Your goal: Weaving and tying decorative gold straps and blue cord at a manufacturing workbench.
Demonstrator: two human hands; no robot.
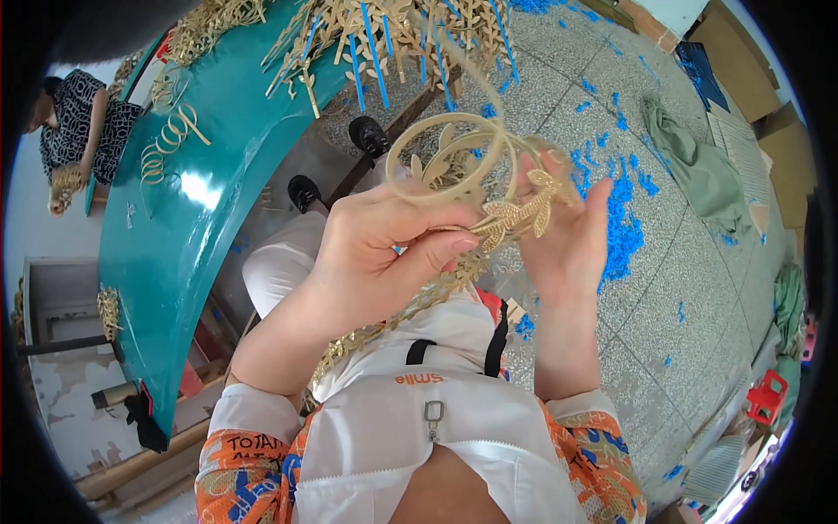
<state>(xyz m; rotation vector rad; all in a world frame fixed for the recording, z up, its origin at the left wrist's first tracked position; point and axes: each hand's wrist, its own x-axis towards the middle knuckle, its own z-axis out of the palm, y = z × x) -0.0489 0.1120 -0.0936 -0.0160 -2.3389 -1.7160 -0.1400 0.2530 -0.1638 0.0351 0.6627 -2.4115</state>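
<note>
Speckled floor [681, 288] lies right, green table [153, 262] left. Left hand [375, 244] pinches the gold trim [504, 219] between both hands; right hand [563, 236] half open, thumb apart, hold indeterminable. Advisable: firm pinch, loops [391, 163] kept from tangling.

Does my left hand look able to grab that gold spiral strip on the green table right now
Probably not: the left hand is pinching gold leaf trim, though nothing seems to block the gold spiral strip.

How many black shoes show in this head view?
2: one black shoe nearer the green table, the other farther right and higher in the picture, above the left hand. Others could be hidden.
</note>
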